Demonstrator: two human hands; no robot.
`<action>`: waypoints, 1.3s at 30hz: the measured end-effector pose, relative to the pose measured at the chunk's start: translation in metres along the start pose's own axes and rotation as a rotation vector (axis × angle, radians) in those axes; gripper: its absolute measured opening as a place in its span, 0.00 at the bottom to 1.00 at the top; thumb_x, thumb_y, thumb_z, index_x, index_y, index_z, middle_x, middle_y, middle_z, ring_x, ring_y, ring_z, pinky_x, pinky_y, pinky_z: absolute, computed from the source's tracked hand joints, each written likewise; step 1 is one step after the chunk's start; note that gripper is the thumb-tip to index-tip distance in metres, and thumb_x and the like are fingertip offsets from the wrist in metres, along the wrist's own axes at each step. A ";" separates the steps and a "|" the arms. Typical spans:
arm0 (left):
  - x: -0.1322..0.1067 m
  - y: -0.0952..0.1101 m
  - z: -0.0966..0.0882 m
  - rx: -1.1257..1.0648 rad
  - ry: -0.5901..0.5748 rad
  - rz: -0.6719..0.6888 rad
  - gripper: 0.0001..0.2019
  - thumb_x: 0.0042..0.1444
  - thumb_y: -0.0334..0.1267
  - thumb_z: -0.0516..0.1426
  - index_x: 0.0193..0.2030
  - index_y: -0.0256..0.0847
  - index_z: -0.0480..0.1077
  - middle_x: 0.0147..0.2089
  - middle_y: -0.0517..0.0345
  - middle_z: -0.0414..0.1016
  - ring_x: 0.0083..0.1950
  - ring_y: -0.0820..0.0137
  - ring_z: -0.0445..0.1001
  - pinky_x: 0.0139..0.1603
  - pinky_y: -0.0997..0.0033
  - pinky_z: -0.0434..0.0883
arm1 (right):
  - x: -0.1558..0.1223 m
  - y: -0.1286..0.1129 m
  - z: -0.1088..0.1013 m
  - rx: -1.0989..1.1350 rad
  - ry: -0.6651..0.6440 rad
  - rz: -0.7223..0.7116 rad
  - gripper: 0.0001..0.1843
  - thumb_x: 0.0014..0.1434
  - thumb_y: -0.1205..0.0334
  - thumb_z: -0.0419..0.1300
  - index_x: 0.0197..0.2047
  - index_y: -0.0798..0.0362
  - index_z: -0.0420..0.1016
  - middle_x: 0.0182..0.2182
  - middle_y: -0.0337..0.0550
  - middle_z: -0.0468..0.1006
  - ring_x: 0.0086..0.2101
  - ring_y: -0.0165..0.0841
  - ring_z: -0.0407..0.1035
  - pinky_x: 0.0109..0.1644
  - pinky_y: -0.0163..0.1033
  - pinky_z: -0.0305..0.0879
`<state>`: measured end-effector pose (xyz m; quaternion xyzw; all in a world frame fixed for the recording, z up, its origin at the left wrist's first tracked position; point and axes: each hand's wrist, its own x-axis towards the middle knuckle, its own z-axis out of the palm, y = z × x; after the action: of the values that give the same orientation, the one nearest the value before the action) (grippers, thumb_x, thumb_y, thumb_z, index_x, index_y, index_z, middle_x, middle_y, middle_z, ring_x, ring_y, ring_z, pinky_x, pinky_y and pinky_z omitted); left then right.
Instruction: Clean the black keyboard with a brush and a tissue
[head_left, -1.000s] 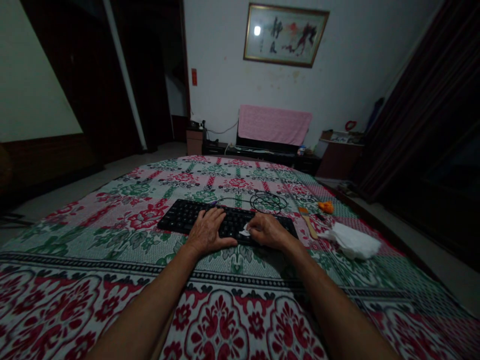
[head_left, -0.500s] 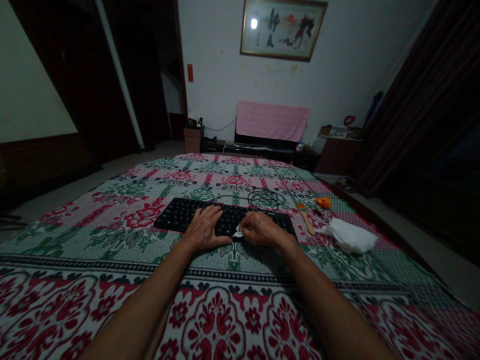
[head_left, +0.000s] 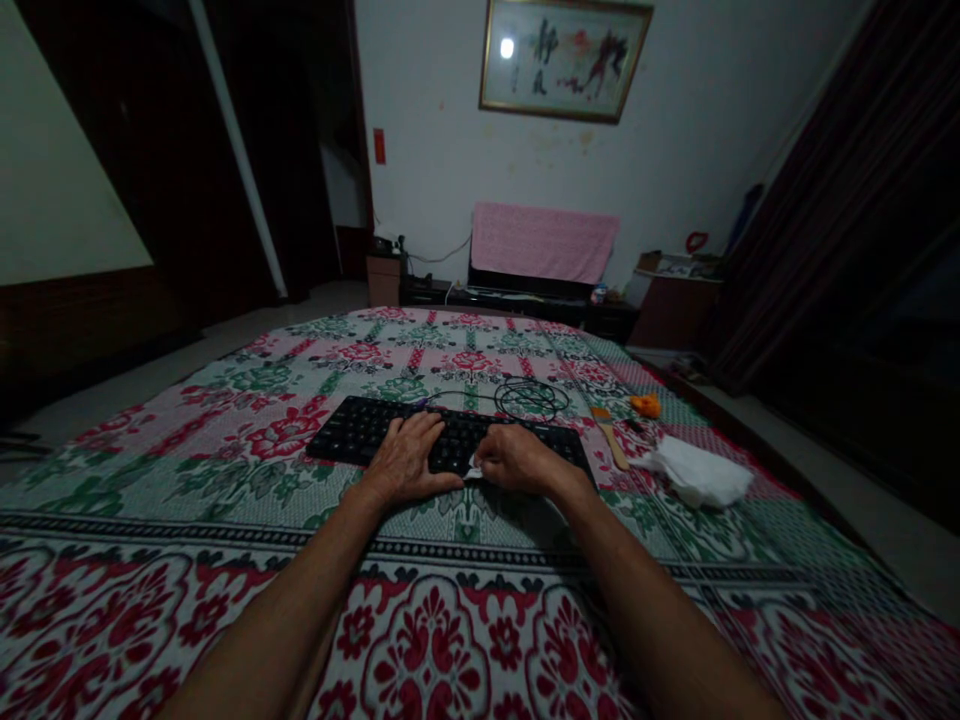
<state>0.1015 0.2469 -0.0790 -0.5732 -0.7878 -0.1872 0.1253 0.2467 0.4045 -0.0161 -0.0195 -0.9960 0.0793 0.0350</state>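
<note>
A black keyboard [head_left: 351, 428] lies flat on the patterned bedspread [head_left: 420, 600] in front of me. My left hand [head_left: 409, 460] rests on its left-middle part, fingers spread over the keys and thumb stretched along the near edge. Over the keys right of the middle, my right hand [head_left: 517, 458] is closed, pinching a small white tissue [head_left: 472, 471] against the keyboard's near side. Most of that tissue is hidden by the fingers. The keyboard's cable [head_left: 531, 398] lies coiled just behind it.
Right of the keyboard lie a wooden-handled brush [head_left: 611, 438], an orange crumpled item [head_left: 646, 405] and a crumpled white tissue sheet [head_left: 701, 472]. Beyond the bed, a pink towel [head_left: 544, 242] covers a screen on a low cabinet. A dark curtain [head_left: 795, 200] hangs at the right.
My right hand and the small tissue have shifted very slightly on the keys. My left hand stays in place on the keyboard.
</note>
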 end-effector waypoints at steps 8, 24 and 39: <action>0.001 0.001 -0.001 0.008 -0.008 -0.003 0.43 0.43 0.65 0.55 0.60 0.35 0.61 0.64 0.42 0.60 0.65 0.52 0.54 0.63 0.46 0.50 | -0.007 0.027 -0.011 0.145 0.165 0.091 0.12 0.51 0.66 0.55 0.35 0.53 0.79 0.31 0.41 0.78 0.30 0.29 0.69 0.33 0.30 0.58; 0.001 0.002 -0.003 0.001 -0.012 -0.010 0.43 0.42 0.64 0.56 0.60 0.36 0.62 0.64 0.42 0.60 0.65 0.52 0.55 0.63 0.46 0.51 | -0.009 0.033 -0.006 0.246 -0.028 0.114 0.11 0.52 0.65 0.56 0.33 0.56 0.80 0.26 0.39 0.78 0.27 0.27 0.68 0.29 0.28 0.58; 0.001 0.000 -0.002 -0.004 -0.005 0.004 0.43 0.43 0.65 0.55 0.60 0.36 0.62 0.63 0.41 0.60 0.65 0.52 0.55 0.63 0.46 0.51 | -0.005 0.034 -0.002 -0.054 0.288 0.311 0.14 0.57 0.62 0.52 0.41 0.52 0.78 0.36 0.45 0.77 0.38 0.33 0.68 0.40 0.33 0.57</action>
<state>0.1016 0.2469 -0.0770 -0.5754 -0.7867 -0.1871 0.1223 0.2530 0.4380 -0.0201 -0.1852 -0.9675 0.0533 0.1637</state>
